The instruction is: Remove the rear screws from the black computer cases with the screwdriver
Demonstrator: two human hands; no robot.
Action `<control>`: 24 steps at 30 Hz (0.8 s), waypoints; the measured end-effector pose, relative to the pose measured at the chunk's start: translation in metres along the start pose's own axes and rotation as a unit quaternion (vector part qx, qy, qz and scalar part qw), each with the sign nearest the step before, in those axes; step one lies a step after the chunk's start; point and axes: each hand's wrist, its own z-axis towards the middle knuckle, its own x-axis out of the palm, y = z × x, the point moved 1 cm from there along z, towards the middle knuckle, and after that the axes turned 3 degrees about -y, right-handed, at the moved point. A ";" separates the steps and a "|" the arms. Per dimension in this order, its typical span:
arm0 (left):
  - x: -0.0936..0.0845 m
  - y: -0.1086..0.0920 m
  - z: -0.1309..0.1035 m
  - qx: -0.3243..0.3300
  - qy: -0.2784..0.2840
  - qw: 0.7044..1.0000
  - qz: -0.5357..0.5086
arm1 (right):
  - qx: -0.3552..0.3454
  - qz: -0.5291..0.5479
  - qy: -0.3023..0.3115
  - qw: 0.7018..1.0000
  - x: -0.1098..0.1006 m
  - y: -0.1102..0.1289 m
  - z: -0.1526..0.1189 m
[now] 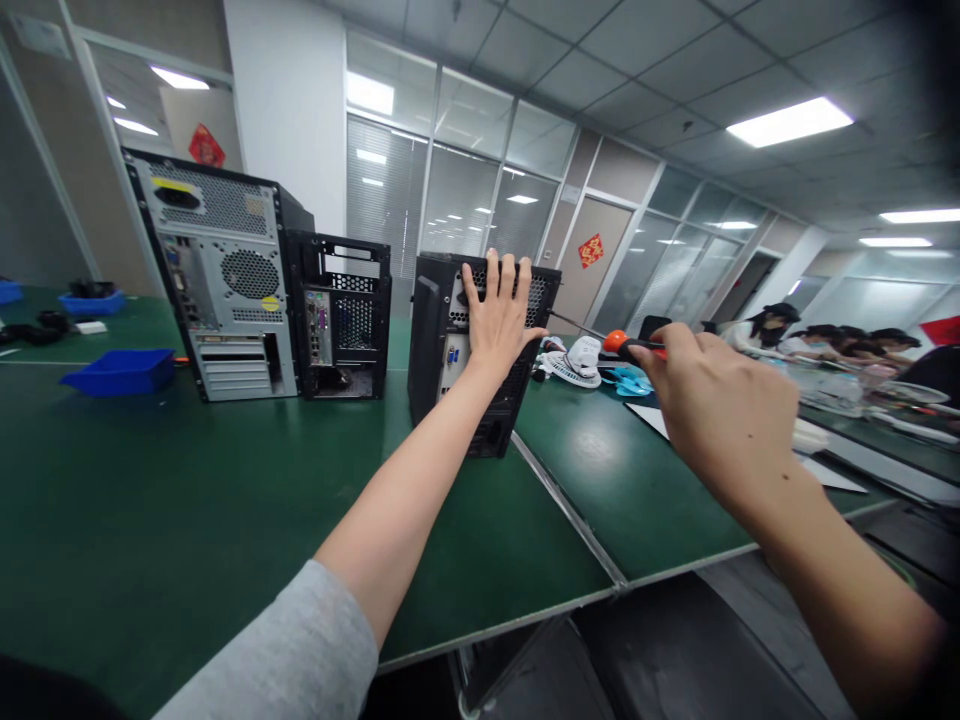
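A black computer case (429, 340) stands upright on the green table (300, 490), its back panel facing me. My left hand (496, 312) lies flat with spread fingers against the upper part of that panel. My right hand (720, 400) is closed around the handle of a screwdriver (616, 342), which has an orange and black grip. The screwdriver's thin shaft points left, and its tip is at the upper right edge of the case. Whether the tip sits on a screw is too small to tell.
Two more computer cases, a large one (251, 275) and a smaller one (345, 310), stand to the left. A blue tray (124, 372) lies beyond them. White and light-blue items (581, 362) lie behind the screwdriver. People (772, 325) sit at the far right.
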 end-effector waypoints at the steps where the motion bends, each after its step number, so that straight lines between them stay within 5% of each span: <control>1: 0.000 0.000 0.000 0.000 0.001 1.000 -0.001 | 0.001 -0.002 0.004 1.000 0.000 0.000 0.000; 24: 0.003 0.001 0.000 0.004 -0.018 1.000 0.015 | 0.012 -0.003 0.010 1.000 0.005 0.002 0.004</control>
